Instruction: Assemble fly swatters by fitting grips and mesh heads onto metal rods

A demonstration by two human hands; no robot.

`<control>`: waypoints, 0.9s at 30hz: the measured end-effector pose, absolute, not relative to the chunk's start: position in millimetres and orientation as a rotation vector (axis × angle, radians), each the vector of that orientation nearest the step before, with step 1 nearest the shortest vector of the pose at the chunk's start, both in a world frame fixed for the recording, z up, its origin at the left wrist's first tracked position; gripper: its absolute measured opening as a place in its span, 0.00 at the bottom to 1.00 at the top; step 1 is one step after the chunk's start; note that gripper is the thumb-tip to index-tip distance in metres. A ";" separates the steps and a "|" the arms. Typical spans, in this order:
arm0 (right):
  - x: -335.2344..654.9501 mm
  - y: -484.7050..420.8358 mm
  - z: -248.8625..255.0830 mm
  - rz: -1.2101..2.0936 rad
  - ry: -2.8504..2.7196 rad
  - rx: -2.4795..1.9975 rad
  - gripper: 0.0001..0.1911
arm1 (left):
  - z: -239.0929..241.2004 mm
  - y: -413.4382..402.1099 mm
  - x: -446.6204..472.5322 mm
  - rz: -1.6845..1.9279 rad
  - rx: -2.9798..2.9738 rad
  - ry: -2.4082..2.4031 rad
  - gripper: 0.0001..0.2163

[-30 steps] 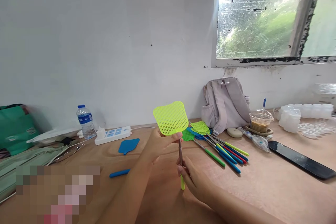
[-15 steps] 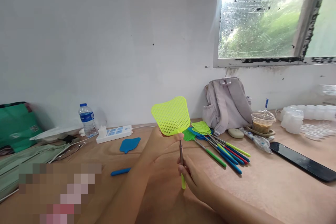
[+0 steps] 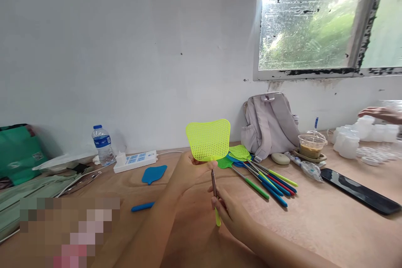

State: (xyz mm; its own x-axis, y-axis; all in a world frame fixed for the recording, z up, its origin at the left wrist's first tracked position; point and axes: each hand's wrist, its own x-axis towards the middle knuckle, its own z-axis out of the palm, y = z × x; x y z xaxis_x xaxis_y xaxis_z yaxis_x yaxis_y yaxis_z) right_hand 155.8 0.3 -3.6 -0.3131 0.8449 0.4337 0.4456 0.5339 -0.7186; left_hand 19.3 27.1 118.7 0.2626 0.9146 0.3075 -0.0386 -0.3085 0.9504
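A yellow-green fly swatter [image 3: 208, 140] stands upright between my hands, its perforated head at the top. My left hand [image 3: 194, 171] is closed around the neck, thumb in front, just under the head. Lower down, my right hand [image 3: 230, 209] grips the metal rod near the yellow-green handle. To the right lies a pile of fly swatters [image 3: 266, 176] with blue, green, red and yellow-green handles. Left of my forearm rest a loose blue swatter head [image 3: 154, 174] and a blue handle [image 3: 142, 207], partly hidden by the arm.
A power strip [image 3: 135, 161] and water bottle [image 3: 103, 144] stand at the back left. Behind the pile sits a backpack [image 3: 270, 125]; further right are a drink cup [image 3: 310, 144], a black phone-like slab [image 3: 361, 192] and white bottles [image 3: 347, 142]. Another person's hand [image 3: 381, 114] reaches over the bottles.
The yellow-green swatter head has turned to face me more squarely and shifted slightly right. Another person's hand has come in at the right above the white bottles. The view has shifted slightly.
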 end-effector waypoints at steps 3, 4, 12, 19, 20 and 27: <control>155.8 0.2 -4.1 0.605 -1.950 -1.072 0.13 | 118.1 27.2 18.9 1.198 1.557 0.851 0.15; 156.1 0.3 -4.4 0.606 -1.953 -1.074 0.13 | 117.7 27.0 19.2 1.181 1.559 0.848 0.15; 157.0 -2.8 -1.6 0.603 -1.982 -1.107 0.11 | 113.3 24.7 21.8 1.176 1.567 0.876 0.16; 156.1 -1.3 -5.2 0.536 -2.069 -1.197 0.07 | 109.6 29.8 20.1 1.231 1.544 0.919 0.13; 156.1 0.0 -6.4 0.536 -2.070 -1.213 0.07 | 108.4 32.3 17.7 1.247 1.555 0.945 0.13; 155.9 5.8 -11.7 0.536 -2.022 -1.250 0.08 | 97.7 50.8 1.5 1.300 1.617 0.990 0.14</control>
